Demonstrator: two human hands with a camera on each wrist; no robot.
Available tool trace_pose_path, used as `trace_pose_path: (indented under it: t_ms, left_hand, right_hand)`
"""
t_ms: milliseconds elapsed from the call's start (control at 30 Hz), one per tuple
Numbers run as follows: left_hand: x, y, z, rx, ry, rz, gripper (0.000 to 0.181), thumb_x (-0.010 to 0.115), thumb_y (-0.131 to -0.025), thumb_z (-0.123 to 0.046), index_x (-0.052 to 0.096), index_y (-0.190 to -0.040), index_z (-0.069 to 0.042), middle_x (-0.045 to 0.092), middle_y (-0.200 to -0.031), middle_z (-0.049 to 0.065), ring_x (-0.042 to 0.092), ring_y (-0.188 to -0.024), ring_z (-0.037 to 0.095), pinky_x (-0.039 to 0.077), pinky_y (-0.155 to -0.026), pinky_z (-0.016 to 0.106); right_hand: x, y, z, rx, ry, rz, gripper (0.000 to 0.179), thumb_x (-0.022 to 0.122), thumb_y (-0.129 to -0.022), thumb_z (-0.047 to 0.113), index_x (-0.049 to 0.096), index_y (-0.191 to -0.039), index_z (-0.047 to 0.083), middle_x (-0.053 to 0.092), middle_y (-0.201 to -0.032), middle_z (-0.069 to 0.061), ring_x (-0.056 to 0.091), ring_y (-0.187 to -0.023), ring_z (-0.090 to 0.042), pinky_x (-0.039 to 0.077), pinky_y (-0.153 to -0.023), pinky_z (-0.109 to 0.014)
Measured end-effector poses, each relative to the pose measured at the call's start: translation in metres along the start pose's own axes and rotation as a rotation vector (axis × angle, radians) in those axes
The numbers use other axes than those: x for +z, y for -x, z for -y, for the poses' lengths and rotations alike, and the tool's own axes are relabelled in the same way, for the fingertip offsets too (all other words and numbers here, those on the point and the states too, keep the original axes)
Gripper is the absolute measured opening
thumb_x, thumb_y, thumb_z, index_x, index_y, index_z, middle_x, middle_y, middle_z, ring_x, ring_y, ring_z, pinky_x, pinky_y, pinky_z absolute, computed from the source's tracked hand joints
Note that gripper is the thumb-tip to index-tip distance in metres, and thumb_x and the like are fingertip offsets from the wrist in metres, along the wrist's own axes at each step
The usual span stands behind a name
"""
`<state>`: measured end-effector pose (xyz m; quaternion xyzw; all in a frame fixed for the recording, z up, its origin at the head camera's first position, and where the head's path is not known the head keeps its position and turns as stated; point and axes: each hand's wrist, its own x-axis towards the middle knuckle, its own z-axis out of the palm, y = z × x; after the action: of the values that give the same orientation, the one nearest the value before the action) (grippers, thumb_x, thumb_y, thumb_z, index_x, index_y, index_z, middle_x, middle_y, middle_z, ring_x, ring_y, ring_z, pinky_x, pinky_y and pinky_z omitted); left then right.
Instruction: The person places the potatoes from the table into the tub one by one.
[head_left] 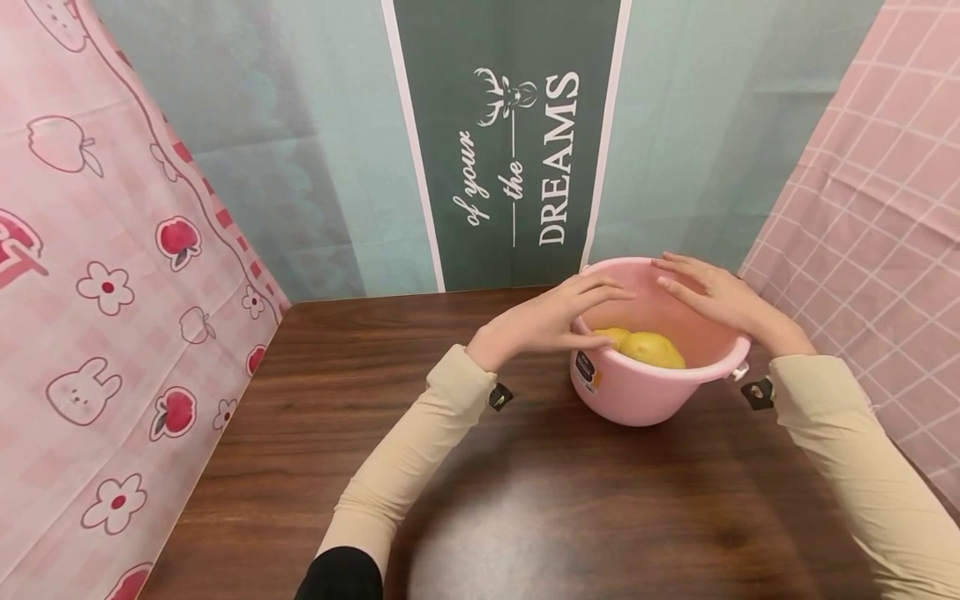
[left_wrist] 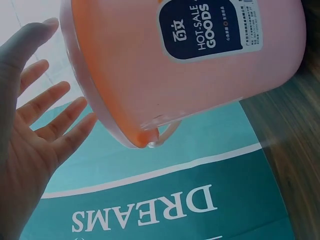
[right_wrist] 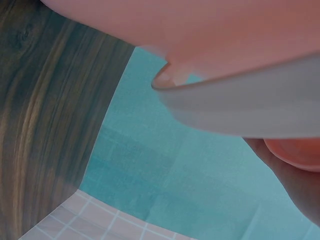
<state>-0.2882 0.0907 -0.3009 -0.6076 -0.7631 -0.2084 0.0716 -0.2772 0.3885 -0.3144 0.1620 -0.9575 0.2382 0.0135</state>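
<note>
A pink plastic bucket (head_left: 637,402) stands upright on the table, toward the back right. Inside it, yellow fruits that look like lemons (head_left: 652,348) show near the front wall. My left hand (head_left: 536,321) is at the bucket's left rim, fingers reaching over the opening. The left wrist view shows that hand's fingers (left_wrist: 62,127) spread and loosely extended beside the rim. Over the back right rim lies my right hand (head_left: 716,296), its fingers extended across the opening. The right wrist view shows only a dark part of that hand (right_wrist: 290,187) below the pale rim.
The brown wooden table (head_left: 337,417) extends left and forward of the bucket. A green cloth with lettering (head_left: 517,167) hangs behind it. Pink patterned cloth (head_left: 112,333) borders the left, and pink checked cloth (head_left: 885,208) stands close on the right.
</note>
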Motion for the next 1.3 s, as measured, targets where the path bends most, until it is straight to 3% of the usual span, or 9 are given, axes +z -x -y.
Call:
trace_pose_path:
  t_ms: [633, 933, 1300]
  left_hand:
    - [0.002, 0.010, 0.004, -0.062, 0.007, 0.024, 0.056, 0.059, -0.087, -0.044, 0.045, -0.136, -0.019, 0.038, -0.142, -0.003, 0.038, -0.120, 0.013, 0.026, -0.103, 0.017]
    - [0.002, 0.011, 0.005, -0.048, -0.015, 0.006, 0.054, 0.059, -0.088, -0.042, 0.046, -0.134, -0.018, 0.040, -0.140, -0.002, 0.040, -0.117, 0.013, 0.027, -0.102, 0.018]
    - [0.002, 0.009, 0.007, -0.065, 0.007, 0.028, 0.055, 0.058, -0.088, -0.043, 0.045, -0.135, -0.018, 0.040, -0.141, -0.004, 0.037, -0.121, 0.012, 0.025, -0.103, 0.017]
  right_hand:
    - [-0.001, 0.000, 0.003, 0.018, -0.008, 0.015, 0.050, 0.045, -0.096, 0.040, 0.041, -0.141, 0.018, 0.026, -0.150, -0.015, 0.022, -0.135, -0.043, 0.017, -0.101, -0.064]
    - [-0.001, -0.002, 0.000, 0.012, 0.016, 0.021, 0.050, 0.045, -0.096, 0.041, 0.040, -0.141, 0.019, 0.024, -0.151, -0.015, 0.022, -0.135, -0.042, 0.018, -0.101, -0.065]
    - [-0.002, -0.004, 0.000, -0.022, 0.020, 0.013, 0.048, 0.046, -0.096, 0.037, 0.043, -0.140, 0.017, 0.026, -0.150, -0.016, 0.024, -0.135, -0.043, 0.020, -0.101, -0.064]
